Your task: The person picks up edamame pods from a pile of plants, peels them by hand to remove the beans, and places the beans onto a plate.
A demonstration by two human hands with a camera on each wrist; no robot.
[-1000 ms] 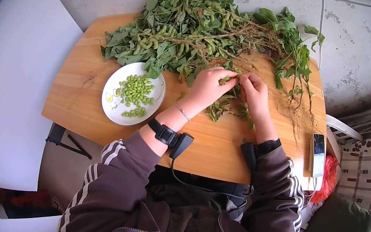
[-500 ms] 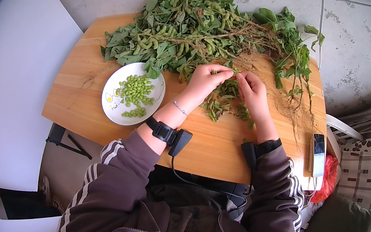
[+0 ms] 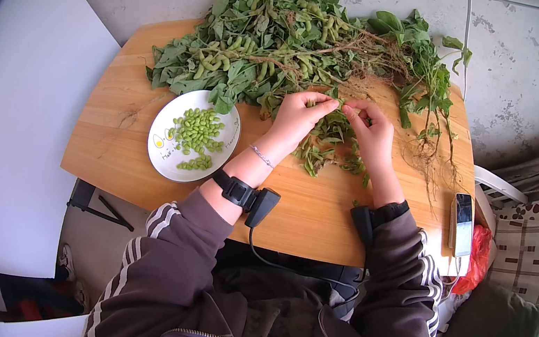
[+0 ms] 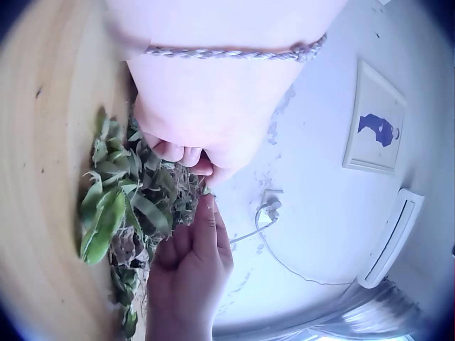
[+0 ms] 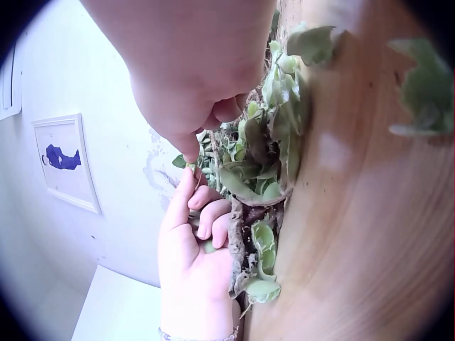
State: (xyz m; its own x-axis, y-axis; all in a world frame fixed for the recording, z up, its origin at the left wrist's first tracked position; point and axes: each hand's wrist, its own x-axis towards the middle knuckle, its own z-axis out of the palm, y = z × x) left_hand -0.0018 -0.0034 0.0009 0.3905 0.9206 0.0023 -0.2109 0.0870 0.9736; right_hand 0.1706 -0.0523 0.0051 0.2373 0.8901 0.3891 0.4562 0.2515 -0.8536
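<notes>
Pinching a small green piece (image 3: pixel 341 104) between thumb and fingertips, our left hand (image 3: pixel 297 115) meets our right hand (image 3: pixel 372 137), whose thumb and forefinger pinch at the same piece from the other side. It is too small for us to tell whether it is a pod or a bean. In the right wrist view, our left hand's other fingers curl in, with a bit of green (image 5: pixel 209 246) showing by its palm. Both hands are above the wooden counter (image 3: pixel 305 209), and just below them we have a loose heap of pods and leaves (image 3: pixel 314 154). Beyond our hands spreads a big pile of leafy stalks (image 3: pixel 269 34), with pods among the leaves and thin roots (image 3: pixel 434 177) trailing on the right. To our left, a white plate (image 3: pixel 173 111) holds shelled green beans (image 3: pixel 198 130), its far edge under a few leaves.
</notes>
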